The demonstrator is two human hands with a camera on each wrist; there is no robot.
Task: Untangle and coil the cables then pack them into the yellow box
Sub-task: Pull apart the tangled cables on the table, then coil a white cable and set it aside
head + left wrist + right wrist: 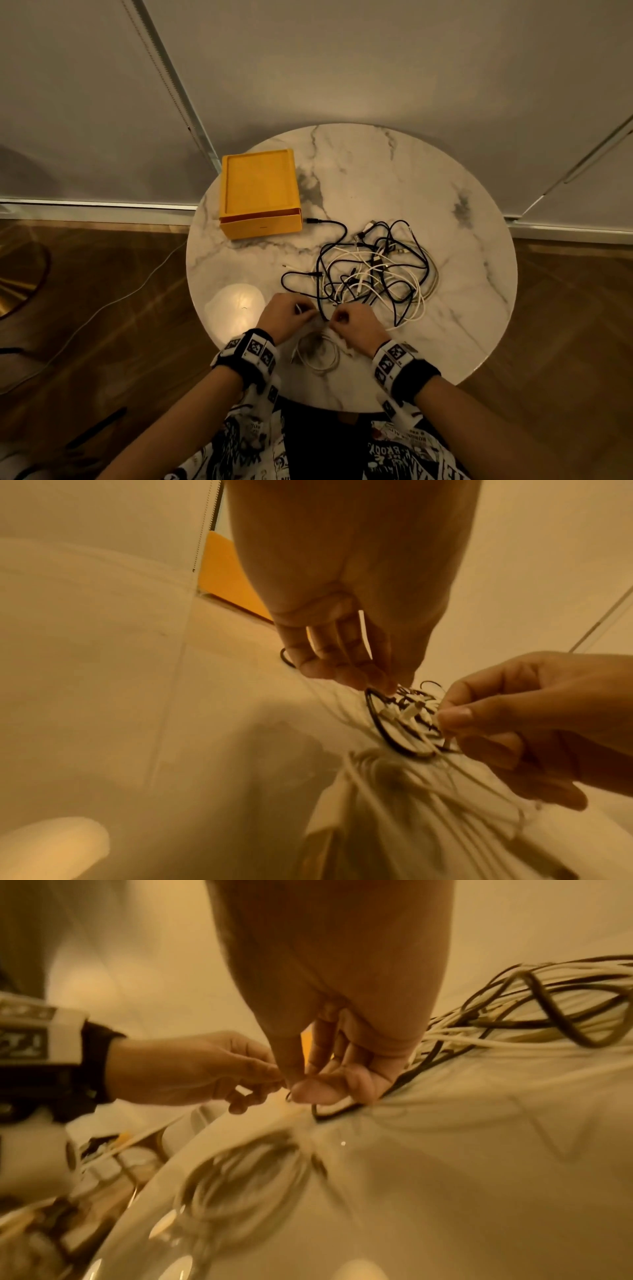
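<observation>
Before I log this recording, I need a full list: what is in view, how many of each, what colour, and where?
yellow box: one, yellow, far left of the table, nothing visible inside.
tangled cables: one pile, black and white strands, count unclear, centre-right of the table.
coiled white cable: one, white, near table edge between the wrists.
round table: one, white marble with grey veins.
floor cable: one, pale, on the wooden floor at left.
left hand: pinches a white strand at the pile's near edge.
right hand: pinches a strand beside the left.
</observation>
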